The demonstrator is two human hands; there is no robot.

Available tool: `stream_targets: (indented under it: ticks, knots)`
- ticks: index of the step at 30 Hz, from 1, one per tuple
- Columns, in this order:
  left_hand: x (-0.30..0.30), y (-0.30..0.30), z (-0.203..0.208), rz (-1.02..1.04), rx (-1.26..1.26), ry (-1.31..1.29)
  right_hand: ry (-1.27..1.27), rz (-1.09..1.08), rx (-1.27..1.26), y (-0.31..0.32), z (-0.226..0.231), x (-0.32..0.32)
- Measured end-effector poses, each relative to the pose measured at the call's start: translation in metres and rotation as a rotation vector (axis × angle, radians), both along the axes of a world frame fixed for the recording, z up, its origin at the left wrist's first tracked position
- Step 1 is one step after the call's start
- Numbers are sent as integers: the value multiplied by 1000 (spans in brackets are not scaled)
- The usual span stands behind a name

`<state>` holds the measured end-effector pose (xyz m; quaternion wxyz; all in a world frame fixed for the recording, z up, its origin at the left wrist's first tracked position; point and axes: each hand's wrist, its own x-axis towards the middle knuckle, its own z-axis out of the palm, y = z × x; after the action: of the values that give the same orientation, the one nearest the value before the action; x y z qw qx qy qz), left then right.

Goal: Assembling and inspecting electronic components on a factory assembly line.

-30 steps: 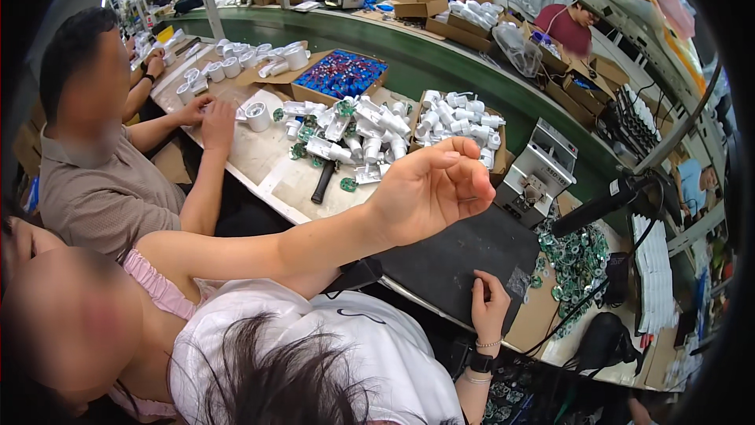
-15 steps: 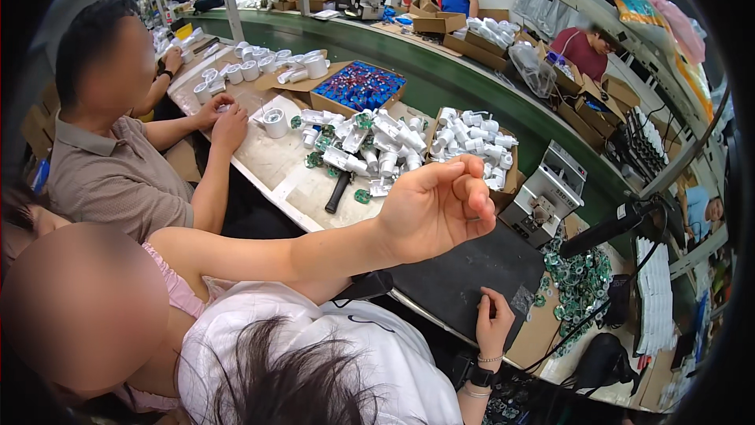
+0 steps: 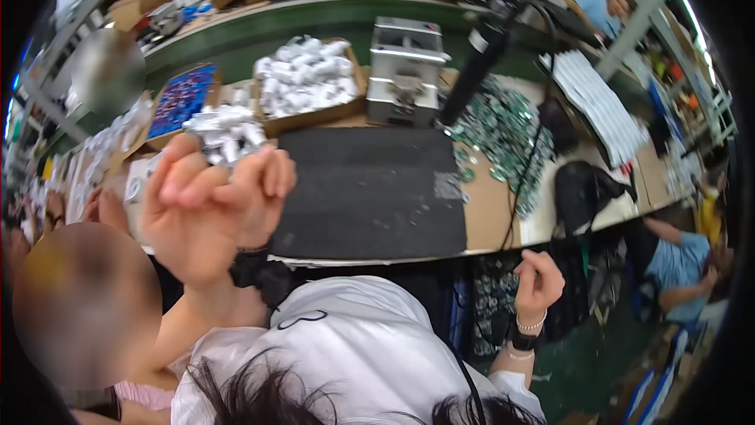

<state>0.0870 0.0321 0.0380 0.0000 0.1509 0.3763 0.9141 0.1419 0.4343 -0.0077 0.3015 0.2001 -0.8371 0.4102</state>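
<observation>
Head view: the left hand (image 3: 212,205) is seen raised above the near left edge of the desk (image 3: 491,213), motion-blurred, with its fingers half curled and the thumb drawn toward them. Whether anything small is pinched there cannot be told; nothing is seen in it. The right hand (image 3: 539,283) is held low, below the desk's front edge and well apart from everything on it, its fingers loosely folded in and no object visible inside.

Nearest to the left hand, just beyond its fingertips, a loose heap of white parts (image 3: 228,130) is seen on the desk, beside a blue tray (image 3: 181,99). More of the same are piled in a cardboard box (image 3: 307,83) farther back. A black mat (image 3: 370,189) is laid across the middle of the desk, with a metal machine (image 3: 405,71) behind it and a spread of small green discs (image 3: 503,122) to the right.

The white parts are judged to be small, light and stiff, probably moulded plastic with a smooth and somewhat slippery skin. As they lie tumbled on one another, neighbours could be dragged along or knocked off the heap. One piece would best be taken from the top, across its widest body, between thumb and two fingers, with only light pressure needed.
</observation>
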Motion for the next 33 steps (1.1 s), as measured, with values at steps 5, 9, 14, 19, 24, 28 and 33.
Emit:
stream_targets:
  ticks: [5, 9, 14, 19, 24, 28, 33]
  knots:
    - [-17, 17, -14, 193, -219, -28, 4, -367, -218, 54, -26, 26]
    - [-4, 10, -9, 237, -271, -45, -136, -503, -338, 85, -44, 20]
    - [-6, 12, -13, 306, -279, -14, -250, -498, -308, 108, -53, 27]
    - [-16, 12, -8, 343, -606, 43, -181, -467, -64, 113, -11, 3]
    - [-17, 9, -13, 331, -842, 19, -203, -434, 67, 141, 42, -44]
    - [-18, -4, -31, 280, -785, -14, -66, -522, 281, 189, 58, -99]
    - [-21, -3, -31, 250, -900, -6, 61, -685, 443, 280, 43, -153]
